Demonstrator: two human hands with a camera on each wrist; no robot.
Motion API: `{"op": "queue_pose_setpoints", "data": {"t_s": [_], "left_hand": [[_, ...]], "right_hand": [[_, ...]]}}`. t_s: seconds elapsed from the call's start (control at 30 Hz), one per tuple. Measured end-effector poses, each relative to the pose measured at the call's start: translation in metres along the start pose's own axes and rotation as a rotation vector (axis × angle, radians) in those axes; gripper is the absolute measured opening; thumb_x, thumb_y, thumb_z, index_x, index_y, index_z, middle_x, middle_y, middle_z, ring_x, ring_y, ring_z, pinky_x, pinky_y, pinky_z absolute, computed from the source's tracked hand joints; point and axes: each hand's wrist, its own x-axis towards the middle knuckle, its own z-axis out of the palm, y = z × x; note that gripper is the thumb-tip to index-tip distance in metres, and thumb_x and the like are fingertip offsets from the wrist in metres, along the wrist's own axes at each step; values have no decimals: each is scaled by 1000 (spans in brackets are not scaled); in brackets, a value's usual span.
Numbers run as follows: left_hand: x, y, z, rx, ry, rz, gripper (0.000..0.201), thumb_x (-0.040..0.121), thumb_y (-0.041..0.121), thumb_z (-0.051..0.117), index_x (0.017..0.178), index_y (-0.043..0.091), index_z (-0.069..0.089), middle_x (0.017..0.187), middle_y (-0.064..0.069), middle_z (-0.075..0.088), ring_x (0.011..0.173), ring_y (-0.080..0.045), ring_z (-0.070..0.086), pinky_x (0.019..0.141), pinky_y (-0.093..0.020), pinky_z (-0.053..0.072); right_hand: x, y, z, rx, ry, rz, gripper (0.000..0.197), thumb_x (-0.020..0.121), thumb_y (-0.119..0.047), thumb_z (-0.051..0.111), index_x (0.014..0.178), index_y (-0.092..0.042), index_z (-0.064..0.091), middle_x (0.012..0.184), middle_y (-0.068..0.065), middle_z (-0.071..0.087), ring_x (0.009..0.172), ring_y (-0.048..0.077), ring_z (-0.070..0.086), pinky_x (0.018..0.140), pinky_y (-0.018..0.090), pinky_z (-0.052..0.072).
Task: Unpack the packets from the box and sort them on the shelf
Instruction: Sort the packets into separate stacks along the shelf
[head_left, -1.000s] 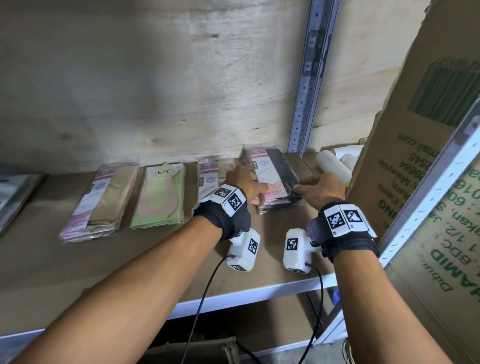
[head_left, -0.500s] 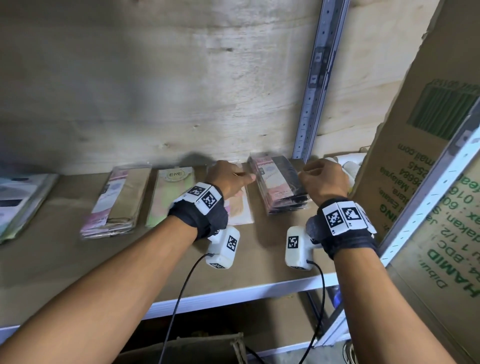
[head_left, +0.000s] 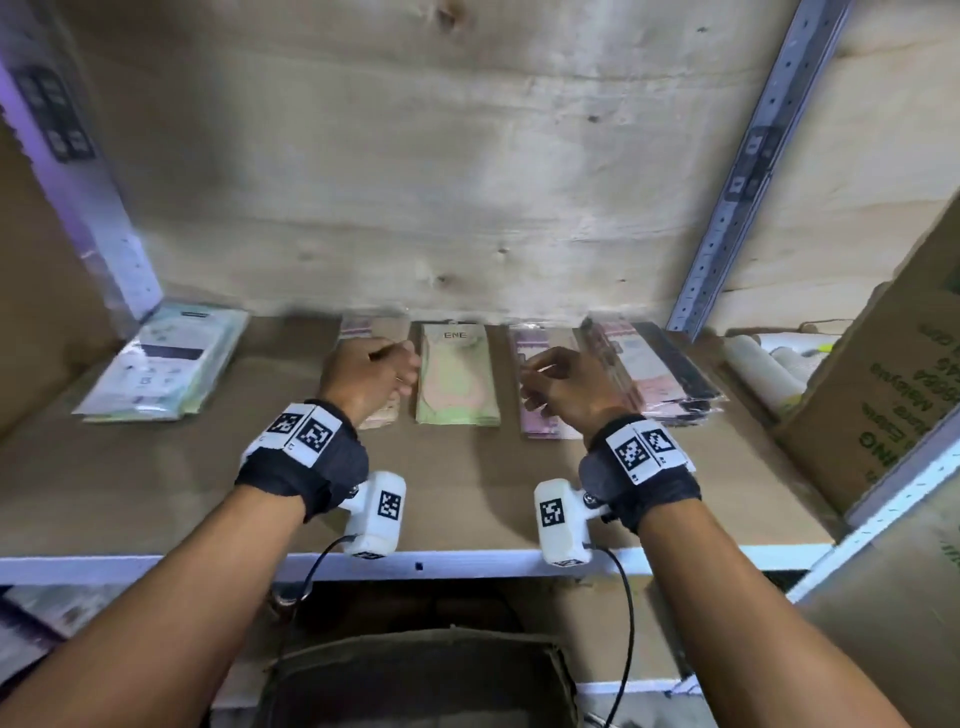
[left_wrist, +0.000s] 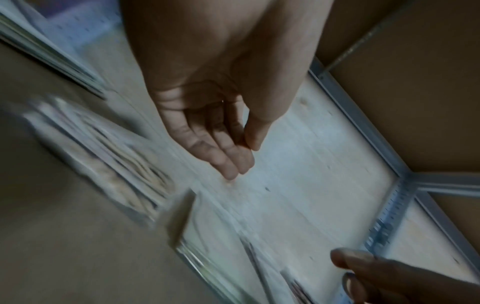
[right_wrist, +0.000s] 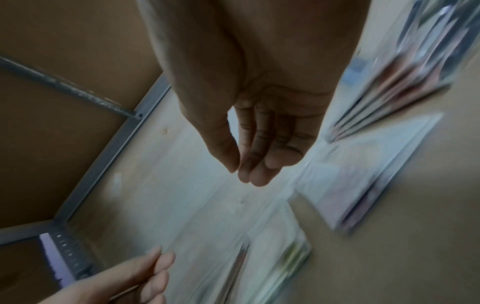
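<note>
Several stacks of packets lie in a row at the back of the shelf (head_left: 467, 499): a beige stack (head_left: 376, 327), a green packet (head_left: 457, 379), a pink stack (head_left: 540, 431) and a dark stack with pink labels (head_left: 660, 374). My left hand (head_left: 371, 376) hovers over the beige stack, hiding most of it. My right hand (head_left: 561, 397) hovers over the pink stack. In both wrist views the left hand (left_wrist: 241, 160) and the right hand (right_wrist: 244, 172) show relaxed fingers holding nothing. The brown box (head_left: 415, 680) stands below the shelf's front edge.
A white and teal stack of packets (head_left: 161, 364) lies at the shelf's left end. White rolls (head_left: 763, 374) and a tall printed cardboard carton (head_left: 883, 389) crowd the right end. A perforated metal upright (head_left: 737, 182) runs up the plywood back wall.
Both hands let go of the dark stack and drew back to the left. The left hand went from the pink stack to over the beige one; the right now hangs over the pink stack.
</note>
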Motion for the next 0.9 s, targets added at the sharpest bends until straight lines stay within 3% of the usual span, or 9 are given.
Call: {"op": "queue_pose_setpoints", "data": {"t_s": [0.1,0.23,0.3,0.37,0.43,0.53,0.63,0.77,0.9], "left_hand": [[9,-7,-41,1,74,-18,16,92,19,64,82,12,75,60,3,72,48,-8,62,47,-18,49],[19,-7,-103,38,174,20,23,92,27,65,71,19,72,60,7,73,48,-3,64,44,-12,46],[24,-13,-137,87,227,19,23,89,26,66,68,21,72,68,3,76,61,-8,71,57,-18,54],[30,-19,-171,153,284,-6,23,88,25,65,67,22,72,70,4,75,78,-18,74,79,-30,57],[34,-22,-201,240,362,-53,19,84,27,65,72,17,74,76,-2,75,87,-24,73,85,-35,56],[33,-23,-236,372,452,-139,30,83,32,62,94,7,74,94,-11,76,90,-29,71,78,-34,56],[28,-25,-255,539,403,-188,30,85,31,64,109,16,75,113,-8,73,102,-30,67,91,-35,53],[26,-30,-266,584,300,-316,42,90,36,63,121,8,68,123,-9,68,97,-27,64,76,-28,42],[25,-34,-271,598,245,-315,41,88,33,64,120,8,68,121,-12,69,97,-28,64,77,-29,42]], "right_hand": [[2,-9,36,57,-55,1,11,88,-5,66,82,-13,63,61,0,68,46,10,62,43,19,44],[6,-28,85,54,-153,-13,5,88,-6,66,84,-9,65,62,5,67,48,13,60,43,19,44],[12,-43,111,52,-183,-23,3,88,-2,66,88,-4,64,59,5,65,47,14,58,43,20,45],[19,-59,139,80,-219,-23,3,88,0,66,91,-1,65,60,8,64,47,17,57,43,22,47],[26,-75,168,84,-273,-24,3,89,1,64,90,-2,63,64,12,63,47,19,57,44,25,47],[36,-95,215,63,-362,-1,8,90,6,59,94,-1,60,69,14,64,54,24,62,49,29,51],[41,-107,259,85,-469,50,13,91,11,53,89,0,59,74,14,65,61,29,64,56,35,58],[42,-110,303,128,-509,119,24,91,11,52,75,-6,60,73,14,62,62,29,64,74,45,59],[38,-107,327,188,-530,189,19,92,6,56,78,-6,59,74,16,58,62,32,63,71,46,60]]}}
